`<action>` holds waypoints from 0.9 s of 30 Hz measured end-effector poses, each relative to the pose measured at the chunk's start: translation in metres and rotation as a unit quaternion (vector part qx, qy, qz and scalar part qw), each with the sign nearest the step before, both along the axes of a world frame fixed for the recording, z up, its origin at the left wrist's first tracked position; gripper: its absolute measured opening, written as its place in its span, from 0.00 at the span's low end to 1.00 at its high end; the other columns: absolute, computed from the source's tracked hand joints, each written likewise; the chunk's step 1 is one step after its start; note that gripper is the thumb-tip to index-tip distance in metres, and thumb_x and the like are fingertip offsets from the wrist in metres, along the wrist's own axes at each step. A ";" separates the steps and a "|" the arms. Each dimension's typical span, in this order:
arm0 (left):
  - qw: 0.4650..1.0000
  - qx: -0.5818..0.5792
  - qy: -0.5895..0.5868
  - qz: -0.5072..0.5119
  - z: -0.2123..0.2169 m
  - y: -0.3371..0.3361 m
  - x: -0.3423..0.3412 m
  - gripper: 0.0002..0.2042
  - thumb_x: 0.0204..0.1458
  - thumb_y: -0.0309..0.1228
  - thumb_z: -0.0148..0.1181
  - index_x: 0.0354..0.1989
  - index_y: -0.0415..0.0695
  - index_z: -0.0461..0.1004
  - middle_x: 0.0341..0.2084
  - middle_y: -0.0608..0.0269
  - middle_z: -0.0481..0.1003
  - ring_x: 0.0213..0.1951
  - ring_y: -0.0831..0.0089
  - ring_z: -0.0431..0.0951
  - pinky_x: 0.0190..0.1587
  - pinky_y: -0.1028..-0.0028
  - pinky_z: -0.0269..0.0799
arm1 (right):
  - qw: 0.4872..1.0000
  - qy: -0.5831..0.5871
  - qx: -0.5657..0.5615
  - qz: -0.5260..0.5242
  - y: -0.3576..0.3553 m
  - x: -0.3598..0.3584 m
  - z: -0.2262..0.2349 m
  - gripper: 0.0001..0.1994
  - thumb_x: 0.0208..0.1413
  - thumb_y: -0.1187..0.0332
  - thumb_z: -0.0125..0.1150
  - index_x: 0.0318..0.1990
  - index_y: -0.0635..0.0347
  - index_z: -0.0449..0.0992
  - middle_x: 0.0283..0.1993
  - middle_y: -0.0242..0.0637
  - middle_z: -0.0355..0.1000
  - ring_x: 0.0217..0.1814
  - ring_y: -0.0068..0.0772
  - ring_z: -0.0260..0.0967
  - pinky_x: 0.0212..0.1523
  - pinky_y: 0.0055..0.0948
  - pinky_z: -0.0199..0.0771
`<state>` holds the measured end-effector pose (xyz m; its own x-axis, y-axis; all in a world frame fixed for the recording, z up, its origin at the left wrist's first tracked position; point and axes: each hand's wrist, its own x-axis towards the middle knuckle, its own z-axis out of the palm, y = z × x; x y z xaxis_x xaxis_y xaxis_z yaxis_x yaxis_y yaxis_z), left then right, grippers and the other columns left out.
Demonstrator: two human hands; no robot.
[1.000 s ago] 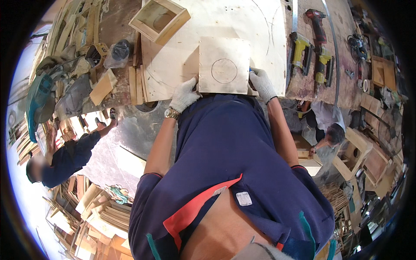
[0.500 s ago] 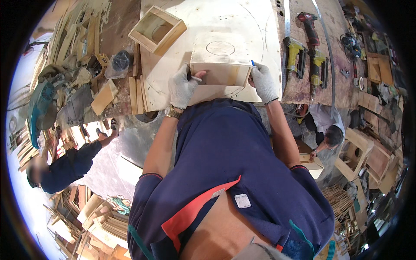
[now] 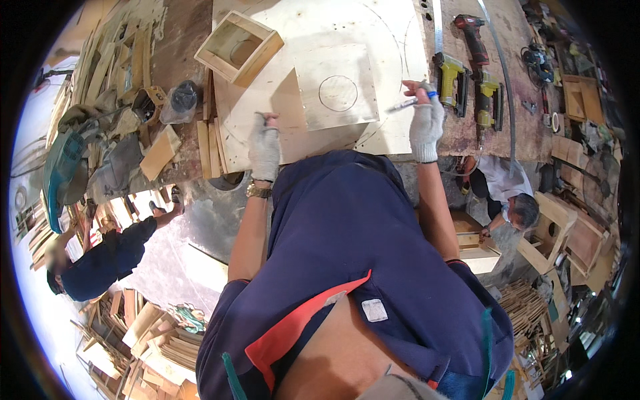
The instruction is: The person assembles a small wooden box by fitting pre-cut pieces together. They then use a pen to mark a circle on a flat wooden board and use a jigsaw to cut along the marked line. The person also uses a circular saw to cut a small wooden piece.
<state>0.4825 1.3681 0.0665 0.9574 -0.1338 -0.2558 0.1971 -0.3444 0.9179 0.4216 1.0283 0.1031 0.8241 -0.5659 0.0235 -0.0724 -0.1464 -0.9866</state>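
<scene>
the wooden box (image 3: 337, 93) with a round ring on top sits on the pale board (image 3: 310, 23), between both hands. the right hand (image 3: 427, 127) pinches a pen (image 3: 404, 105). the left hand (image 3: 265, 152) is off the box; i can't tell if its fingers hold anything. best to keep the box still and the pen light.

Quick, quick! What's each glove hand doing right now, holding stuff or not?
Left hand: off the wooden box; can't tell if it's holding anything.
Right hand: closed on a marker.
</scene>
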 end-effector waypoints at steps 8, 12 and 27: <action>0.743 -0.634 0.188 0.101 0.048 -0.040 0.005 0.25 0.75 0.38 0.46 0.76 0.41 0.60 0.79 0.50 0.57 0.78 0.49 0.57 0.74 0.50 0.61 | 0.971 -0.069 0.057 0.220 0.090 0.005 0.083 0.14 0.74 0.64 0.57 0.50 0.69 0.81 0.37 0.37 0.81 0.39 0.26 0.78 0.45 0.27 0.76; 0.748 -0.631 0.185 0.091 0.063 -0.053 0.003 0.26 0.75 0.39 0.45 0.78 0.43 0.56 0.79 0.53 0.57 0.79 0.50 0.54 0.77 0.49 0.56 | 0.961 -0.025 -0.063 0.270 0.104 0.010 0.091 0.11 0.72 0.68 0.59 0.49 0.67 0.83 0.36 0.38 0.82 0.40 0.27 0.81 0.43 0.28 0.80; 0.940 -0.285 0.184 -0.024 0.079 -0.045 -0.026 0.21 0.76 0.45 0.50 0.56 0.36 0.74 0.47 0.54 0.83 0.48 0.68 0.84 0.52 0.70 0.79 | 0.939 0.047 0.031 0.339 0.083 0.012 0.063 0.11 0.73 0.68 0.58 0.49 0.66 0.82 0.37 0.37 0.81 0.34 0.25 0.78 0.36 0.27 0.78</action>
<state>0.4569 1.3231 0.1450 0.8076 -0.3911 -0.4414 0.5338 0.1665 0.8291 0.4337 1.1109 0.1658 0.9923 0.0923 -0.0828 -0.0702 -0.1320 -0.9888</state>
